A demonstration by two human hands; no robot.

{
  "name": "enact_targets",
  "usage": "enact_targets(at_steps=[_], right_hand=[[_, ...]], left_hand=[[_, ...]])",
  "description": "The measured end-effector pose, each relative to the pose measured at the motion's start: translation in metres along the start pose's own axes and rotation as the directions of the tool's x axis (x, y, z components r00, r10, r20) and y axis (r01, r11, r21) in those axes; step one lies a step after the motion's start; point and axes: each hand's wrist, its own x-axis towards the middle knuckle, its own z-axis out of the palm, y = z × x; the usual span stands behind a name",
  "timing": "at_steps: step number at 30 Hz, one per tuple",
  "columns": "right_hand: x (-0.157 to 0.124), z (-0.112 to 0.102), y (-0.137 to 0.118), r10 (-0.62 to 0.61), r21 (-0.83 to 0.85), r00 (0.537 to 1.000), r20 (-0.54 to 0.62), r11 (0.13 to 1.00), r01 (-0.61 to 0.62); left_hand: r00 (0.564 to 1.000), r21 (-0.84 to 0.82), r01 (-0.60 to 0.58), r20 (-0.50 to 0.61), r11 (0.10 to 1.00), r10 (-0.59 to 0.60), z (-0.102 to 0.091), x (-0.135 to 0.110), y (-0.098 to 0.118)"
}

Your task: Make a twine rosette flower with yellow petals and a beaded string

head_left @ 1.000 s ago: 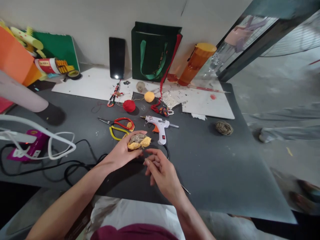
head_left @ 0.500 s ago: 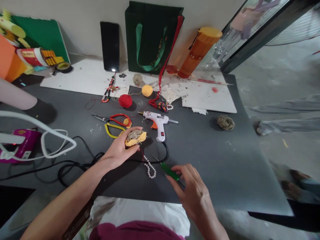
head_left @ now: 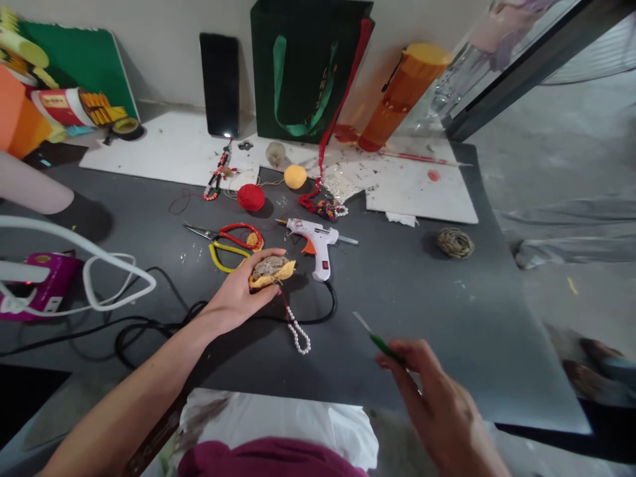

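My left hand [head_left: 235, 296] is closed around a small yellow and grey crocheted piece [head_left: 270, 271], held just above the dark grey mat [head_left: 427, 311]. A red thread with a short string of white pearl beads [head_left: 299, 334] hangs from the piece onto the mat. My right hand [head_left: 437, 404], near the mat's front edge, pinches a green-handled tool with a thin metal tip [head_left: 377, 339] that points up and left. A white glue gun [head_left: 317, 240] lies just right of the crocheted piece.
Red and yellow scissors [head_left: 231, 244] lie left of the glue gun. Red [head_left: 251, 197] and yellow [head_left: 295, 176] yarn balls, a twine ball [head_left: 454, 242], a green bag [head_left: 305, 69], an orange bottle [head_left: 402, 93] and a phone [head_left: 220, 84] stand behind. Black cables [head_left: 149, 328] and a magenta device [head_left: 37, 285] are at left.
My right hand left the crocheted piece, took up the green-handled tool from the mat and lifted it to the right. The pearl string came into view. My left hand stayed put.
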Motion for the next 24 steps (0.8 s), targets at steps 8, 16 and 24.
enact_targets(at_steps=[8, 16, 24], right_hand=[[0.064, 0.042, -0.063, 0.050, 0.420, 0.985, 0.165, 0.900, -0.116], [0.094, 0.064, -0.075, -0.014, 0.194, 0.950, 0.311, 0.980, -0.049], [0.089, 0.060, -0.065, -0.013, 0.124, 0.949, 0.314, 0.992, -0.028]], left_hand=[[0.997, -0.115, 0.077, 0.000, 0.990, -0.077, 0.003, 0.000, 0.007], [0.996, -0.167, 0.084, -0.028, 0.982, -0.090, 0.003, 0.001, 0.010], [0.999, -0.100, 0.035, -0.015, 0.994, -0.037, 0.000, 0.003, 0.006]])
